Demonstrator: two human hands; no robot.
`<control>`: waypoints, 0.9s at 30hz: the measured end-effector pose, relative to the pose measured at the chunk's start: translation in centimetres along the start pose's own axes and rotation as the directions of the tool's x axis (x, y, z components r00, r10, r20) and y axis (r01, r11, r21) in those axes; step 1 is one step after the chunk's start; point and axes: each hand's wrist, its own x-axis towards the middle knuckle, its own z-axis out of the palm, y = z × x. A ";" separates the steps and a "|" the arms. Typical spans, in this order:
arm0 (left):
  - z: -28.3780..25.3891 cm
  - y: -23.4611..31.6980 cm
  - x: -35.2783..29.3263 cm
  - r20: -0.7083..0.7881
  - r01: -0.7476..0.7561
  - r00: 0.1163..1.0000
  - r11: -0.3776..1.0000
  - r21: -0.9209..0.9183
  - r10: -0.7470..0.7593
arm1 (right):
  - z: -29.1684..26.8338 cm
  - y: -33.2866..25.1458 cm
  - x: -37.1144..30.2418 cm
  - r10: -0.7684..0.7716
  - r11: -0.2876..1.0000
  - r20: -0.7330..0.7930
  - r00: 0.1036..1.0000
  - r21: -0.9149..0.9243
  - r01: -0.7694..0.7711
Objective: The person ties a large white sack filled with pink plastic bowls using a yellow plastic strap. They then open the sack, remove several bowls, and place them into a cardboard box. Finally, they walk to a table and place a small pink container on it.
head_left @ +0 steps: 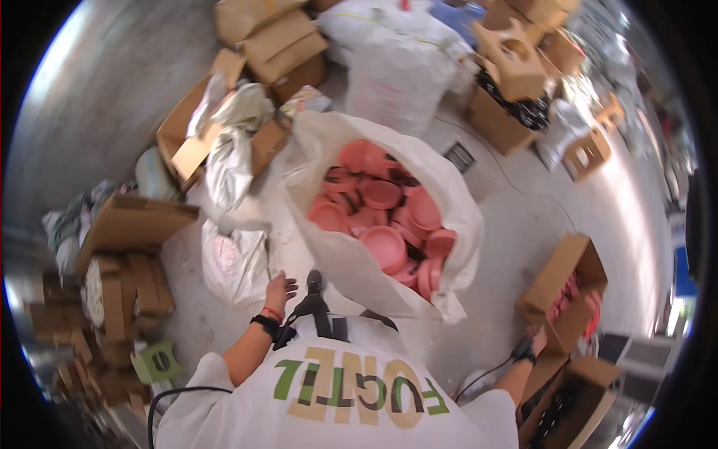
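Note:
My left hand [280, 292] hangs with its fingers apart and nothing in it, near a white plastic bag [232, 262] on the floor. A red band and a black strap circle that wrist. At the right, my right hand [537, 338] is against the near side of an open cardboard box [557, 273] with pink pieces [566, 298] inside. Its fingers are blurred and partly hidden, so their grip does not show. In front of me stands a large white woven sack [462, 224], its mouth spread wide, full of round pink plastic parts [383, 248].
Full white sacks [404, 75] stand behind the open sack. Cardboard boxes crowd the left [138, 224], the far side [280, 49] and the right [497, 120]. Another box [576, 404] with black items is at the lower right. A thin cable [516, 179] crosses the grey floor.

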 end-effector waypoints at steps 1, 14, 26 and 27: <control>-0.1 0.5 0.6 0.011 0.006 1.000 1.000 -0.020 -0.006 | 0.7 4.6 -0.1 -0.025 0.889 0.215 0.976 -0.443 0.120; -19.7 3.6 13.3 -0.027 0.088 0.994 0.914 -0.397 -0.107 | 38.2 22.4 -24.4 0.227 0.318 0.683 0.694 -0.726 0.610; -45.1 1.0 16.2 -0.515 0.040 0.774 0.839 -0.543 -0.370 | 63.2 15.3 -33.0 0.313 0.285 0.820 0.479 -0.562 0.776; -45.1 0.4 16.3 -0.523 0.051 0.755 0.831 -0.555 -0.396 | 65.5 12.8 -35.3 0.339 0.263 0.799 0.497 -0.588 0.765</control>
